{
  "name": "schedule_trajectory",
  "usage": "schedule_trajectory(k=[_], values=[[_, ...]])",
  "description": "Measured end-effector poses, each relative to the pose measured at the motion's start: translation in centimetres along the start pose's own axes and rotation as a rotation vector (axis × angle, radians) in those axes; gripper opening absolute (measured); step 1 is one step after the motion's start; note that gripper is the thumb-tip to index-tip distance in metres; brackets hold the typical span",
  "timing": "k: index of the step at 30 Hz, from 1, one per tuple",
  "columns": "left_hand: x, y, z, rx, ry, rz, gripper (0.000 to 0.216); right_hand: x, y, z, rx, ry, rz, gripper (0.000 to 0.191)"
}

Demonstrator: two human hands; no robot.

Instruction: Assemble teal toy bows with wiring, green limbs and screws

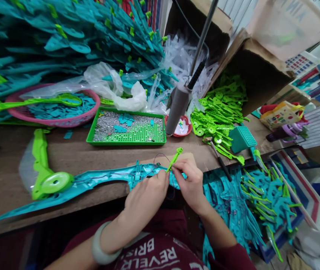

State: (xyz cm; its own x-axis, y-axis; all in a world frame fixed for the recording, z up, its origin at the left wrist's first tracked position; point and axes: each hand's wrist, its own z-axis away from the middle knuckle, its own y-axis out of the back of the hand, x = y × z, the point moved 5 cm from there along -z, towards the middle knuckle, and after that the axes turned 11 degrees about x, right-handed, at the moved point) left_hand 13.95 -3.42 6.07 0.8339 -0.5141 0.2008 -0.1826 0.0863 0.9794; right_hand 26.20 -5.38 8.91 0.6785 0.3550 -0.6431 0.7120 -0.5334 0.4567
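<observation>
My left hand (148, 191) is closed, pinching the lower end of a small, narrow lime-green plastic part (174, 159) that points up and away. The fingertips of my right hand (189, 180) are pinched together against the same part. A thin dark wire loops beside it. Under both hands lies a long turquoise plastic shell (98, 176), open side up, with wire along its inside. Its pointed end reaches left, and a lime-green piece with a round disc (55, 182) sits on it. My hands hide the shell's right end.
A green tray (126, 143) of small metal pieces, a pink basket (16, 114) of turquoise bits and a small red basket (189, 129) stand behind. A grey upright tool (178, 107), lime-green parts (218, 108) and a hammer (220, 159) are nearby. Turquoise parts (227, 202) pile up at right.
</observation>
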Motion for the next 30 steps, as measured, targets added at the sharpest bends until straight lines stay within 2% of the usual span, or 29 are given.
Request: schedule_trajectory(k=[5,10,12,15,17,19,21,23,25,26,28,30], values=[[0.0,-0.7,-0.1,-0.061,-0.021,0.139,0.034,0.9,0.3,0.3,0.027,-0.156,-0.124,0.011],[-0.2,-1.4,0.1,0.060,-0.040,0.335,0.033,2.5,0.1,0.5,0.073,-0.440,-0.418,0.004],[-0.3,-1.5,0.2,0.115,-0.042,0.438,0.035,3.3,-0.4,0.9,0.087,-0.620,-0.601,0.015],[-0.3,-1.7,0.1,0.145,-0.051,0.583,0.038,4.1,-1.7,1.8,-0.046,-0.843,-0.779,0.028],[-0.3,-1.8,-0.6,0.139,-0.080,0.670,0.041,4.6,-2.2,1.9,-0.126,-0.879,-0.806,0.026],[-0.3,-1.5,-1.8,0.147,-0.144,0.726,0.044,5.2,-1.8,1.2,-0.114,-0.840,-0.789,0.025],[-0.4,-0.4,-3.0,0.269,-0.224,0.716,0.042,5.5,-0.5,-0.4,-0.057,-0.727,-0.724,0.022],[-0.6,1.3,-4.0,0.525,-0.245,0.677,0.035,5.0,2.1,-2.5,0.081,-0.512,-0.585,0.017],[-0.5,2.6,-4.4,0.743,-0.194,0.718,0.055,3.0,5.4,-4.4,0.280,-0.217,-0.424,0.015],[0.0,2.8,-4.6,0.777,-0.174,0.777,0.070,1.6,6.7,-5.1,0.353,-0.065,-0.364,0.017],[1.7,2.3,-4.9,0.691,-0.204,0.926,0.090,-1.1,8.5,-6.3,0.412,0.189,-0.329,0.019],[3.5,1.3,-4.9,0.518,-0.257,1.046,0.081,-2.2,9.7,-7.2,0.471,0.281,-0.368,0.019]])
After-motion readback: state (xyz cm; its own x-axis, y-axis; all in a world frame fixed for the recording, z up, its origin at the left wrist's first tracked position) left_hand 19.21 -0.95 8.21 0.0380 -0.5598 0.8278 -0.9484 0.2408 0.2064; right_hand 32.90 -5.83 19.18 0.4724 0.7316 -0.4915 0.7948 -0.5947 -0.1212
